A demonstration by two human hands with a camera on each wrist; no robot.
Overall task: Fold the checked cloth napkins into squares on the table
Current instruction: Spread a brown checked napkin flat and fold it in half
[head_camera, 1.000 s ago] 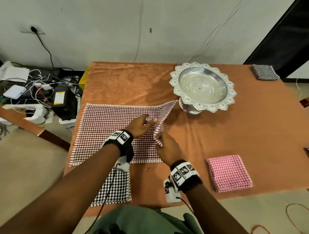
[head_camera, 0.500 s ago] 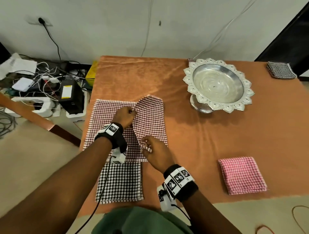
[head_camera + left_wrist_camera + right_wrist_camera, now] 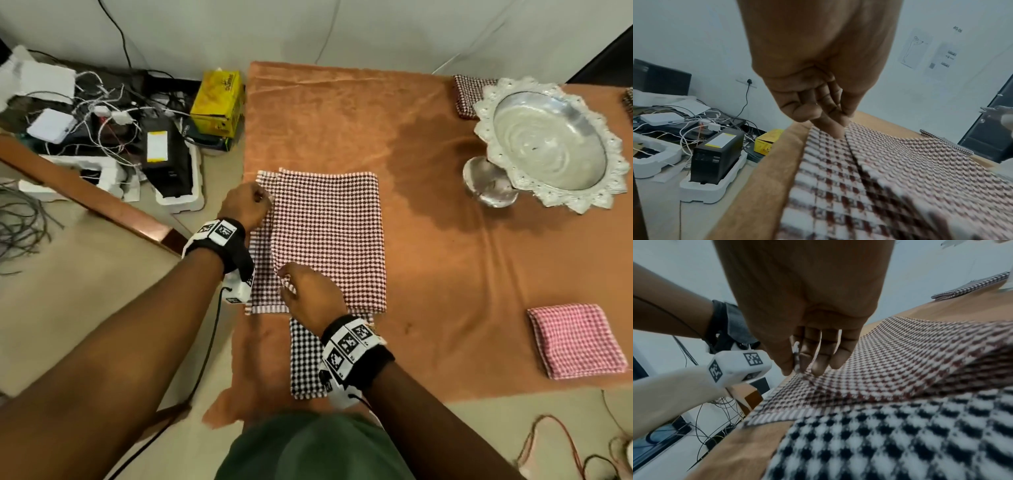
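- Since the flap stood half-raised a moment ago, we now see the maroon checked napkin (image 3: 329, 240) folded flat, left of table (image 3: 445, 240) centre.
- Our right hand (image 3: 310, 294) pinches its 7 o'clock corner; left hand (image 3: 245, 209) fingertips curl onto the 10 o'clock edge.
- Yellow box (image 3: 216, 102): print unreadable.
- Woven houndstooth texture; scalloped silver pedestal bowl (image 3: 548, 144) at 2 o'clock.

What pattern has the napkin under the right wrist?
Black and white checks; the napkin shows best in the right wrist view.
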